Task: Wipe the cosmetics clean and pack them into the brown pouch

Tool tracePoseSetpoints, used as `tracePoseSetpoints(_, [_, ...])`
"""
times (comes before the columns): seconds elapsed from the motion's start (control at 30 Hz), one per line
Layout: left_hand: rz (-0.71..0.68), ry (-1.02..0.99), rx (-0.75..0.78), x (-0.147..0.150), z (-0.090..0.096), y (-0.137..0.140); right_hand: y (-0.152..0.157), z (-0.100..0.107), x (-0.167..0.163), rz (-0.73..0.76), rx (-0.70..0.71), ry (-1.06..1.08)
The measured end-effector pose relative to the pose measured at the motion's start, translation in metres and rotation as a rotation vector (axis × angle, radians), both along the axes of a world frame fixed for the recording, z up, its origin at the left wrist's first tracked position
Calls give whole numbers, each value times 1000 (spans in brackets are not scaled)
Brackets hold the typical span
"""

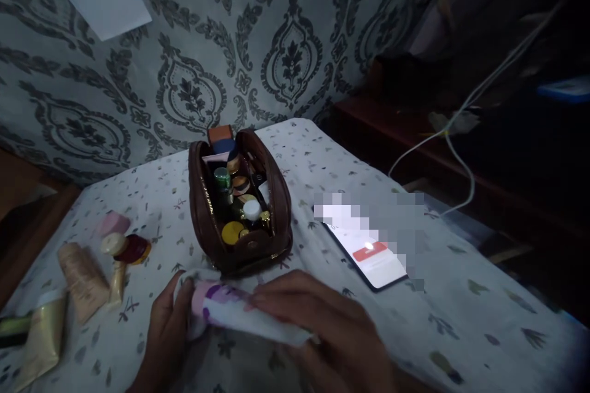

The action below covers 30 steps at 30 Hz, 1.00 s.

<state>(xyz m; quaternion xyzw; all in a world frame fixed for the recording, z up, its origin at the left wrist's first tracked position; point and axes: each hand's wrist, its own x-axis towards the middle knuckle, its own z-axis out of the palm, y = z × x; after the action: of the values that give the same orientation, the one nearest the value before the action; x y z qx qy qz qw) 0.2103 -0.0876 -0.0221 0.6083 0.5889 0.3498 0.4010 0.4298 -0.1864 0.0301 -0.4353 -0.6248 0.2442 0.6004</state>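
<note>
A white and purple squeeze tube (pixel 249 314) lies across the front, between my two hands. My right hand (pixel 329 319) grips its flat end, with fingers along the top. At the pink end, my left hand (pixel 168 322) is closed around a white cloth or tissue (pixel 197 326) pressed against the tube. Just beyond stands a brown zip makeup bag (pixel 203 221), open at the top. Inside it sit small jars and bottles, among them a yellow lid (pixel 233 233), a white cap (pixel 252 210) and a green-topped jar (pixel 222 178).
To the left lie a peach tube (pixel 83 282), a cream tube (pixel 46 331), a dark red bottle (pixel 133 249), a small gold tube (pixel 117 284) and a pink sponge (pixel 113 224). A lit phone (pixel 373 261) rests on the right. White cables (pixel 472 178) hang beyond the patterned sheet.
</note>
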Motion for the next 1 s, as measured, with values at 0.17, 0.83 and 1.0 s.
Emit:
tracePoseSetpoints(0.17, [-105, 176, 24, -5, 0, 7, 21, 39, 32, -251, -140, -48])
tracePoseSetpoints(0.83, [-263, 111, 3, -18, -10, 7, 140, 66, 31, 68, -160, -682])
tracePoseSetpoints(1.0, [-276, 123, 20, -18, -9, 9, 149, 68, 30, 83, -194, -818])
